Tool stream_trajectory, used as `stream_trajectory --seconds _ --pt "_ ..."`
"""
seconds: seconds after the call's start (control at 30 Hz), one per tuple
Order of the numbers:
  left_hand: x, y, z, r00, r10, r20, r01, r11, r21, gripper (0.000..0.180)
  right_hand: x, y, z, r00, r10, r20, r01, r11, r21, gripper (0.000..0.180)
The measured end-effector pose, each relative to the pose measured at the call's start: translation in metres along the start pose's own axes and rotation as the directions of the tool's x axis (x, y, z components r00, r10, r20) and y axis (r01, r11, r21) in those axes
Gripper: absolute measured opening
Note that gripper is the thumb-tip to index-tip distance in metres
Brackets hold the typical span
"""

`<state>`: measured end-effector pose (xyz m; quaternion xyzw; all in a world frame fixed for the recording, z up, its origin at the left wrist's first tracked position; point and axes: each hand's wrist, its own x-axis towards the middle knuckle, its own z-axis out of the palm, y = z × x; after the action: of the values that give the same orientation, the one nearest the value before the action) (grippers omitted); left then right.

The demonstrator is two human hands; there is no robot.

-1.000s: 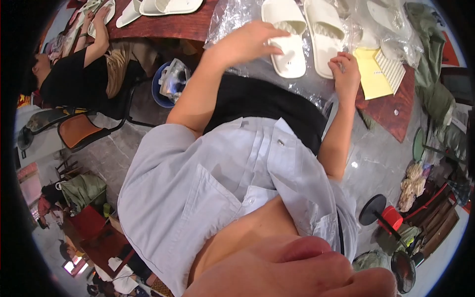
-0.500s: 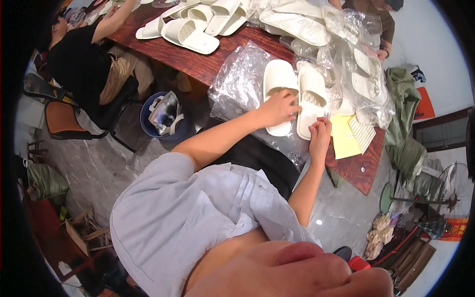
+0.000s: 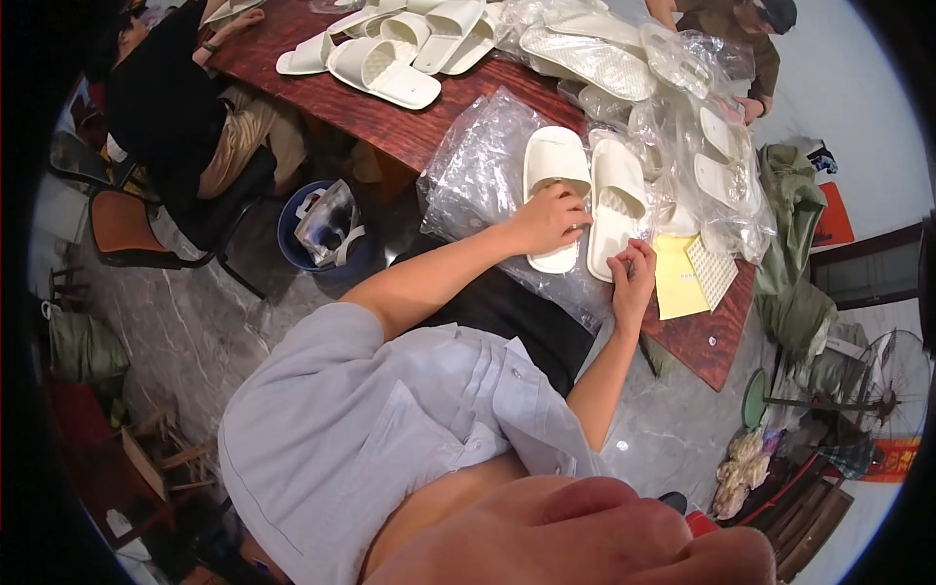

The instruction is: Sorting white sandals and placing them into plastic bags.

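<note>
Since the frame half a second ago, the co-worker's hand (image 3: pixel 237 29) at upper left has come down to the table (image 3: pixel 697 341). My view shifts slightly; the two hands at the near edge keep almost the same places.

Position: the left slipper (image 3: pixel 557 151) and the right slipper (image 3: pixel 612 232), both white, lie side by side, soles down and toes away from the wearer, on crumpled clear plastic (image 3: pixel 478 161).

Left hand (image 3: pixel 548 219): fingers loosely bent over the left slipper's footbed, just below the strap. Right hand (image 3: pixel 634 276): fingers curled, thumb close to them, at the right slipper's heel edge. I cannot tell whether either one grips anything; the fingers hide the contact.

Progress, my estimate: the pair is matched and set straight, but no film covers it. Beyond it, the bagged slippers (image 3: pixel 590 60) appear wrapped already, though glare makes their number uncertain. The loose slippers (image 3: pixel 400 83) at far left remain unwrapped. The yellow card (image 3: pixel 680 283) and the dotted white pad (image 3: pixel 713 268) lie to the right, touched by neither hand.
</note>
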<state>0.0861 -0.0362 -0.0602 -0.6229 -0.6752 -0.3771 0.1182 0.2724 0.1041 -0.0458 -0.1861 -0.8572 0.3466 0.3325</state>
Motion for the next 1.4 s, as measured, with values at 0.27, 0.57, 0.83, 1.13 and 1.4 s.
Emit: stream_trajectory --seconds 0.27,0.57,0.83,1.13,1.4 --pt "0.0 0.002 -0.004 1.0 0.001 0.005 -0.001 1.0 -0.003 0.03 0.001 0.005 0.002 0.999 0.035 0.016 -0.035 0.999 -0.006 0.015" --pt "0.005 -0.001 -0.007 0.999 0.036 -0.014 -0.036 0.999 0.006 0.027 0.002 0.009 -0.007 0.999 0.031 0.023 -0.034 0.988 0.152 0.01" --pt "0.002 0.0 -0.009 1.0 0.004 0.01 -0.005 1.0 0.021 0.023 -0.001 0.013 -0.008 0.986 0.161 0.036 -0.158 0.854 0.497 0.005" --pt "-0.001 0.0 -0.01 1.0 0.017 -0.006 -0.016 0.999 0.029 0.023 -0.001 0.015 0.005 0.992 0.103 -0.066 -0.099 0.993 0.065 0.02" --pt "0.003 -0.001 -0.01 1.0 0.026 -0.002 -0.026 0.999 0.02 0.023 0.003 0.008 0.002 0.986 0.123 -0.109 -0.115 0.99 0.08 0.024"
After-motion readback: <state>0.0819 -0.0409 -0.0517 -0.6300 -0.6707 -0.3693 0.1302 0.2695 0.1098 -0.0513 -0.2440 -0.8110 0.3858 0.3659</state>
